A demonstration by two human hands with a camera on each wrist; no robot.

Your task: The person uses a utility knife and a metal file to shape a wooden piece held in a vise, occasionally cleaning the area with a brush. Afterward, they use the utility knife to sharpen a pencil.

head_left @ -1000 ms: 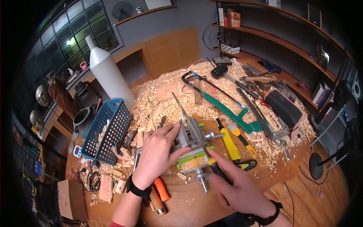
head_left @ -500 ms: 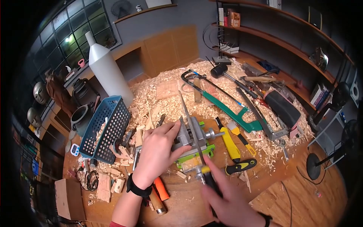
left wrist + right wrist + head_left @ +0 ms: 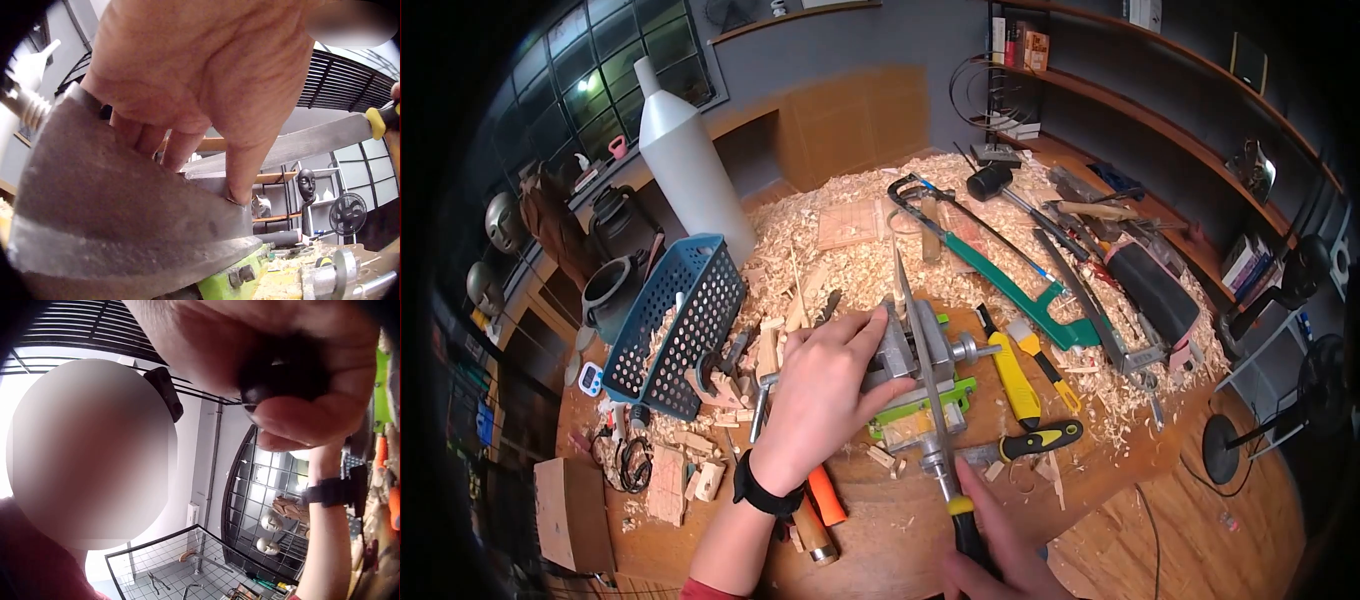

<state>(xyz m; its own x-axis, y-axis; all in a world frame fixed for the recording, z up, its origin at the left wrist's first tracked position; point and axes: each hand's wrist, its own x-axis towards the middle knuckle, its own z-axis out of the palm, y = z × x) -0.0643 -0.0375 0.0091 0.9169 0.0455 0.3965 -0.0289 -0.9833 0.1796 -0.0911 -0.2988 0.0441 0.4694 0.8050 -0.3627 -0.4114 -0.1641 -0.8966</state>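
Note:
A metal vise [image 3: 937, 335] with a bright green base stands near the front of the table. My left hand [image 3: 820, 385] rests on its left jaw, fingers fairly straight and thumb spread; the left wrist view shows the fingertips on the grey metal [image 3: 125, 200]. A long tapered file [image 3: 923, 355] lies across the top of the vise, pointing away from me. My right hand [image 3: 998, 550] grips its black and yellow handle [image 3: 968, 530], and fingers wrap the black handle end [image 3: 281, 381] in the right wrist view. A pale wood piece [image 3: 897, 288] shows beside the blade, beyond the vise.
Right of the vise lie a yellow-handled knife [image 3: 1012, 385], a scraper [image 3: 1040, 355], a black-yellow handled tool [image 3: 1042, 438] and a green hacksaw [image 3: 1010, 285]. A blue basket [image 3: 670, 330] stands left. Wood shavings [image 3: 800, 225] pile behind. Orange [image 3: 825, 495] and wooden [image 3: 812, 530] handles lie in front.
My right hand has drawn the file back toward me, so its handle sits nearer the front edge. My left hand has stayed on the vise. The head view has shifted slightly.

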